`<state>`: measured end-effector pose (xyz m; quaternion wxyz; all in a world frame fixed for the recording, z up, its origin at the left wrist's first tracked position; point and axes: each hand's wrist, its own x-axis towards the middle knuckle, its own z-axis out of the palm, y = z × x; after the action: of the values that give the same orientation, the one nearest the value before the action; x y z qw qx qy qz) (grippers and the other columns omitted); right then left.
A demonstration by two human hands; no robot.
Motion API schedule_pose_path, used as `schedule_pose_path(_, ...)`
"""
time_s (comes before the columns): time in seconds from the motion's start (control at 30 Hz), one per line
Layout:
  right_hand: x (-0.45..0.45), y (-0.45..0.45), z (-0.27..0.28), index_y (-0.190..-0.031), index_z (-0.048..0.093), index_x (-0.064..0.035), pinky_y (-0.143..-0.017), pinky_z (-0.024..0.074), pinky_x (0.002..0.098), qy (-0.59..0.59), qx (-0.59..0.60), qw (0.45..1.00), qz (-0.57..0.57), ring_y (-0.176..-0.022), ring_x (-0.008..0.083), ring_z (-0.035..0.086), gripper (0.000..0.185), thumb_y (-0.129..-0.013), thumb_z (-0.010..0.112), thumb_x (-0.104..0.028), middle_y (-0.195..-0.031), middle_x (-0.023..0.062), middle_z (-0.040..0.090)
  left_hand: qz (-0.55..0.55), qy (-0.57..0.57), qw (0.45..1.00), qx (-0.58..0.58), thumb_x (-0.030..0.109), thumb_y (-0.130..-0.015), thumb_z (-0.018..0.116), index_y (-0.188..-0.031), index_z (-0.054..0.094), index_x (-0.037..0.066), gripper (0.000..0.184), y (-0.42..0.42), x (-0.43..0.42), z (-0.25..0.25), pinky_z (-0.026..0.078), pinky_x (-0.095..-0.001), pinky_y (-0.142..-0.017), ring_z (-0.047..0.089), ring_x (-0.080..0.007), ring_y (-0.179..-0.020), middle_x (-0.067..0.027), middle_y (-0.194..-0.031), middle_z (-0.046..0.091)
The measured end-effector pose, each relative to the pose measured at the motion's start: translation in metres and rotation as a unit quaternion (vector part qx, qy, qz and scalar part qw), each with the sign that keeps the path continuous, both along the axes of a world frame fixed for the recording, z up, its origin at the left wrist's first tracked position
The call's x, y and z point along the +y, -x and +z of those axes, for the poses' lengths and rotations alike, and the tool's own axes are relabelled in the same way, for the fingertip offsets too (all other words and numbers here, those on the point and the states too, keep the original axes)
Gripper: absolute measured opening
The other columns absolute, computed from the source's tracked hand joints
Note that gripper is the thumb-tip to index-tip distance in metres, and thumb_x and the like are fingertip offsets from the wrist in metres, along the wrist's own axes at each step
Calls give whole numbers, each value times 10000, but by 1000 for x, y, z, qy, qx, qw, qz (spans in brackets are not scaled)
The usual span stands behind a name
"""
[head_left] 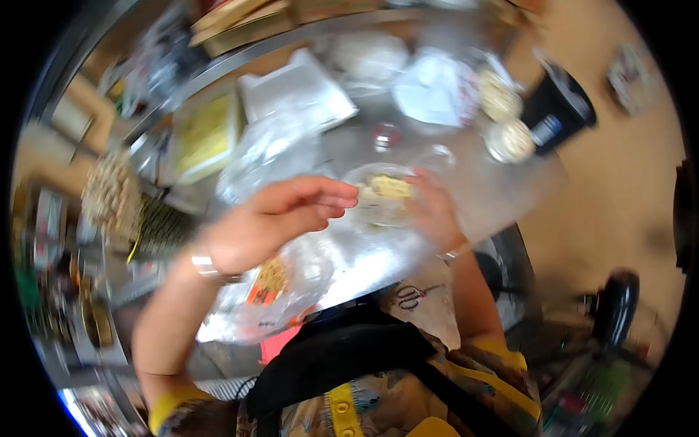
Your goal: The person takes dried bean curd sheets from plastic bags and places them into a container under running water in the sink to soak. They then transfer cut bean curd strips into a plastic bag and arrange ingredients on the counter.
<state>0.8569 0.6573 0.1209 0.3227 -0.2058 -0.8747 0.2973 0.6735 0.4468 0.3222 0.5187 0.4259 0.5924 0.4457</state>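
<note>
Bowl (382, 217) sat on the surface (502, 189), yellow food (391, 186) inside. Closest in was a bag (263, 293), then the left hand (269, 215), fingers (331, 191) loosely stretched and together, pinching nothing I could see. Right hand (435, 207) was by the bowl's right edge, too blurry to tell its grip. Imo a careless nudge there could've tipped it, spilling food toward the red thing (384, 136) beyond.

The left hand (266, 217) holds its fingers (326, 191) together, pointing toward the blurred right hand (435, 211); both bare forearms (166, 320) reach forward.
</note>
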Motion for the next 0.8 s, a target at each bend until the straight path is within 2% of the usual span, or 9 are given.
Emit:
schedule_pose_path(0.13,-12,-9,32,-975,597,-5,-741,466,313,-42,96,989,-108,-918,255,567,155,-829,568,-52,-1047,135,585,195,5,978,75,99,-914,474,-1045,579,-11,201,76,-127,69,494,-297,-816,607,-174,-945,-87,-1046,623)
schedule_pose_path(0.23,6,-13,21,-1145,506,-1,-824,425,294,-216,56,939,-261,-980,242,539,339,-828,597,-82,-1107,126,566,340,5,928,153,77,-887,510,-991,607,23,152,165,-215,-57,512,-281,-736,624,-160,-849,-57,-952,644)
schedule_pose_path(0.3,22,-7,-3,-1183,483,-12,-813,411,270,-161,45,945,-282,-972,205,528,390,-821,611,-84,-1100,104,562,235,184,835,462,67,-790,616,-1149,549,90,366,201,-257,-150,504,-300,-748,632,-199,-826,-107,-1071,604)
schedule_pose_path(0.37,54,-11,-50,-1221,459,-23,-802,398,247,-114,24,943,-311,-964,168,517,444,-814,626,-86,-1093,82,557,257,213,780,529,97,-729,656,-1193,526,147,484,199,-271,-224,487,-387,-808,577,-295,-994,-145,-1112,574)
schedule_pose_path(0.43,87,-26,-95,-1251,453,-40,-689,390,215,234,116,949,-177,-821,83,489,487,-804,641,-93,-979,6,552,254,241,746,566,109,-725,664,-1224,507,196,529,193,-272,-262,479,-415,-825,571,-329,-996,-152,-1142,553)
schedule_pose_path(0.57,41,1,-42,-1150,557,-53,-561,358,212,261,11,948,-182,-650,44,410,362,-800,639,-96,-778,-61,507,233,236,721,609,107,-785,510,-913,561,112,138,207,-264,-311,506,-412,-736,601,-326,-896,-144,-1016,588)
schedule_pose_path(0.63,41,4,-38,-993,655,-65,-524,339,219,195,-9,961,-195,-604,35,388,198,-803,640,-119,-683,-72,485,247,196,742,592,157,-810,505,-881,574,105,112,221,-268,-335,506,-441,-689,613,-326,-856,-147,-987,596)
schedule_pose_path(0.73,33,14,-24,-920,660,-49,-523,329,222,188,17,956,-226,-600,34,370,159,-808,647,-162,-656,-84,469,212,270,712,612,255,-833,511,-942,604,143,181,219,-257,-318,506,-444,-629,631,-349,-724,-147,-920,617)
schedule_pose_path(0.8,22,19,-12,-938,644,-34,-537,338,205,207,71,956,-195,-610,26,393,165,-818,645,-148,-683,-79,494,203,203,707,646,210,-816,560,-878,610,88,146,226,-256,-314,508,-427,-593,635,-312,-667,-124,-799,636)
